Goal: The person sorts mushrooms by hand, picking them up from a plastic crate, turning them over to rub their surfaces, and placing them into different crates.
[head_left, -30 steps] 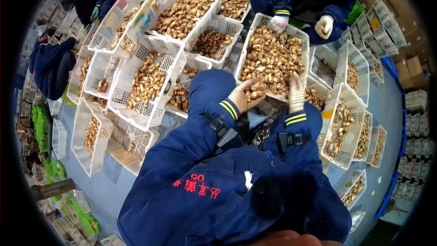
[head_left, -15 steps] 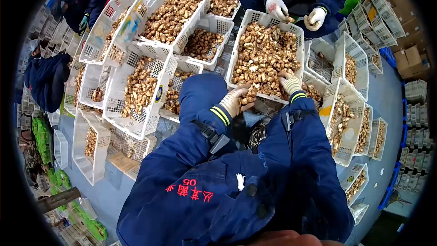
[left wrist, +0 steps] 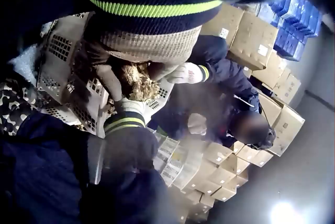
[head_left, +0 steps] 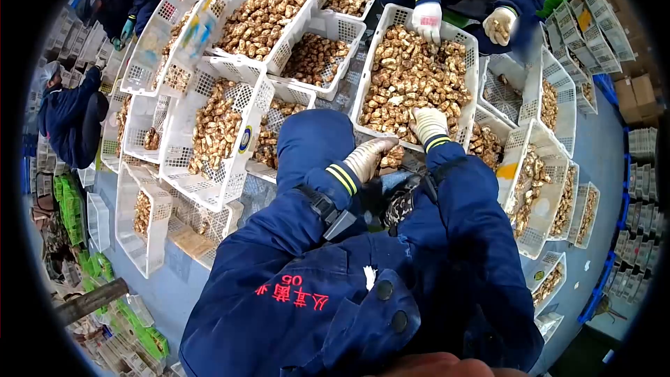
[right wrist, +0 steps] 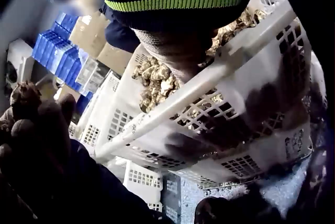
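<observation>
A white perforated crate (head_left: pixel 477 73) full of brown-and-cream mushrooms (head_left: pixel 408 91) stands in front of me in the head view. My gloved left hand (head_left: pixel 368 158), just outside its near side, holds a small clump of mushrooms (head_left: pixel 393 158). Curled fingers around that clump also show at the left of the right wrist view. My gloved right hand (head_left: pixel 429 124) reaches over the near rim onto the heap. From the right wrist view, it dips past the crate wall (right wrist: pixel 251 98), and its fingertips are hidden among mushrooms, so I cannot tell whether they grip any.
Across the crate, another person's gloved hand (head_left: pixel 426 21) touches the far part of the heap; their other hand (head_left: pixel 499 26) is held to the right. More mushroom crates (head_left: pixel 216 132) crowd my left, and others (head_left: pixel 534 181) stand close on my right. Cardboard boxes (head_left: pixel 634 98) are stacked beyond.
The other person's hand has lifted out of the crate and come back to the heap. My right hand has shifted slightly along the near rim; my left still holds mushrooms beside the crate.
</observation>
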Demonstrator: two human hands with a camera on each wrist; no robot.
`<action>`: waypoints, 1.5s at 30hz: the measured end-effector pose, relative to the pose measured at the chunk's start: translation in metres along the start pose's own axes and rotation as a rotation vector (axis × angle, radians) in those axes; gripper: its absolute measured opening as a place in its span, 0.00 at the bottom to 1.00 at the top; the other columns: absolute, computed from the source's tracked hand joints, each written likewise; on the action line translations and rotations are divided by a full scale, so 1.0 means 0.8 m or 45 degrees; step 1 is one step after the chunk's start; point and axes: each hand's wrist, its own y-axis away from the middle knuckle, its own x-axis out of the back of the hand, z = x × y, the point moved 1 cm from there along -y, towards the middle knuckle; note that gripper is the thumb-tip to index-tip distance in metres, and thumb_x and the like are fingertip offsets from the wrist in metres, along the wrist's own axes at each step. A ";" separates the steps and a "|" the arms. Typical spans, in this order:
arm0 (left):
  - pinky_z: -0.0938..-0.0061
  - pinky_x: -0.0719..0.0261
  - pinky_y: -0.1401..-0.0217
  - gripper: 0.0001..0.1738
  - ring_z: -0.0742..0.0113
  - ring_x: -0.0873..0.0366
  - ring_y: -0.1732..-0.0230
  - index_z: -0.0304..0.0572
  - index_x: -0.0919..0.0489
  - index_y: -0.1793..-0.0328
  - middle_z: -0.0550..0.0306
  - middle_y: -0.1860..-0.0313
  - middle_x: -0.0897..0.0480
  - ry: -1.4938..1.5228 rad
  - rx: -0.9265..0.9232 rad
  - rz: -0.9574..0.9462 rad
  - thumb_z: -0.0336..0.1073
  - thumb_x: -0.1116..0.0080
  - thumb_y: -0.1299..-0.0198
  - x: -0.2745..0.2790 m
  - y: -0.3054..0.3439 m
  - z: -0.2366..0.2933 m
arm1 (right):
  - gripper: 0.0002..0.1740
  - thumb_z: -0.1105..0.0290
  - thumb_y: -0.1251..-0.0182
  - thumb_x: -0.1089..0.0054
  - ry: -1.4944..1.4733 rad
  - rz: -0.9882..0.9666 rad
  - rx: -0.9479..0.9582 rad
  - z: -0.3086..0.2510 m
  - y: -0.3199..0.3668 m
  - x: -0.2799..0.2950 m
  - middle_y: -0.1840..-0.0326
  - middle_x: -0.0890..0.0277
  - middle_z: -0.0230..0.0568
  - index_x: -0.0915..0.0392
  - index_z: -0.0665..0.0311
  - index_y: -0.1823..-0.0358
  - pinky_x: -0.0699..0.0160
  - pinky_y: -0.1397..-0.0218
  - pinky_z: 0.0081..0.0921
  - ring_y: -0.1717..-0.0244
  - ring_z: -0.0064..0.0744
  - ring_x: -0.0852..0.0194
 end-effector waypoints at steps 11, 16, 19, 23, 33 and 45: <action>0.70 0.27 0.53 0.17 0.73 0.23 0.61 0.53 0.24 0.48 0.67 0.59 0.19 -0.016 -0.061 -0.003 0.45 0.41 0.42 0.000 -0.004 -0.003 | 0.17 0.56 0.37 0.47 -0.797 0.320 -0.105 0.040 -0.010 -0.038 0.53 0.22 0.53 0.20 0.54 0.52 0.27 0.46 0.38 0.49 0.50 0.25; 0.70 0.23 0.57 0.18 0.73 0.23 0.59 0.51 0.25 0.46 0.65 0.57 0.19 -0.039 -0.147 -0.042 0.44 0.42 0.40 0.017 -0.029 -0.014 | 0.14 0.62 0.33 0.46 -2.186 -0.049 -0.155 0.047 0.004 -0.037 0.69 0.26 0.31 0.25 0.58 0.50 0.32 0.73 0.19 0.72 0.23 0.30; 0.70 0.21 0.60 0.17 0.71 0.22 0.59 0.49 0.25 0.46 0.63 0.56 0.20 -0.020 -0.173 -0.012 0.44 0.42 0.40 0.011 -0.019 -0.006 | 0.13 0.58 0.36 0.41 -2.418 -0.095 -0.048 0.028 0.041 -0.002 0.72 0.31 0.27 0.26 0.57 0.57 0.31 0.69 0.24 0.71 0.23 0.33; 0.72 0.27 0.45 0.27 0.67 0.25 0.46 0.38 0.30 0.37 0.57 0.46 0.23 -0.112 -0.492 0.026 0.44 0.42 0.39 0.025 -0.037 -0.016 | 0.13 0.58 0.38 0.38 -2.612 -0.249 0.134 0.015 0.061 0.006 0.74 0.34 0.27 0.28 0.56 0.61 0.31 0.69 0.25 0.73 0.25 0.35; 0.79 0.31 0.42 0.28 0.71 0.27 0.45 0.29 0.31 0.37 0.52 0.48 0.21 -0.243 -0.665 -0.080 0.40 0.40 0.38 0.002 -0.002 0.003 | 0.22 0.57 0.36 0.41 -2.396 -0.340 0.228 0.001 0.107 0.024 0.73 0.27 0.33 0.25 0.65 0.48 0.25 0.68 0.22 0.70 0.23 0.29; 0.83 0.29 0.75 0.18 0.77 0.31 0.74 0.38 0.25 0.47 0.65 0.72 0.25 0.556 -0.876 -0.428 0.42 0.45 0.38 0.061 0.075 0.126 | 0.18 0.59 0.35 0.44 -2.098 0.141 -0.105 0.031 0.038 -0.041 0.65 0.21 0.37 0.23 0.62 0.49 0.27 0.66 0.22 0.66 0.26 0.25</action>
